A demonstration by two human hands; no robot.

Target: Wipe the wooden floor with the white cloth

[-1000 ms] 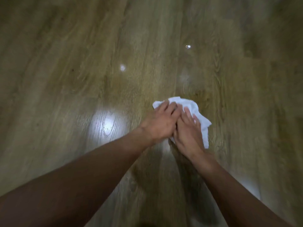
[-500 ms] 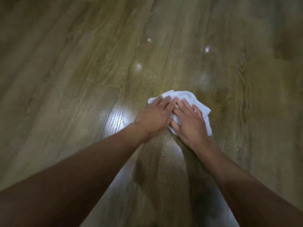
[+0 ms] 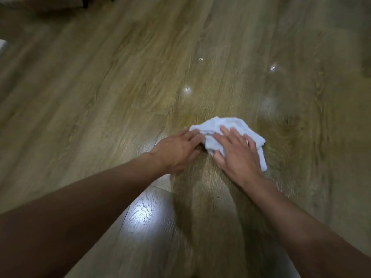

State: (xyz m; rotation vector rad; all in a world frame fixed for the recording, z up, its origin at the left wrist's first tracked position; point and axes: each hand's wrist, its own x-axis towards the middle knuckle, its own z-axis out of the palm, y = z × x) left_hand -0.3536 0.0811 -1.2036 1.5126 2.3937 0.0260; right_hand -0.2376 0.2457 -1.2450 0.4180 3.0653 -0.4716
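Observation:
A crumpled white cloth (image 3: 224,127) lies flat on the wooden floor (image 3: 100,97) right of centre. My right hand (image 3: 236,153) presses down on top of it, fingers spread, covering its near half. My left hand (image 3: 178,150) rests beside it on the left, its fingertips on the cloth's left edge and its palm on the bare planks. Both forearms reach in from the bottom of the view. The cloth's far edge and right corner stick out past my right hand.
Bright light glints and small wet spots (image 3: 273,67) show on the planks beyond the cloth. Dark furniture legs (image 3: 85,2) stand at the top left edge. A pale object (image 3: 3,45) sits at the far left edge.
My hands have spread apart: they overlapped on the cloth, now the left sits at its left edge. The cloth and hands have shifted slightly right and away, and the view has tilted up.

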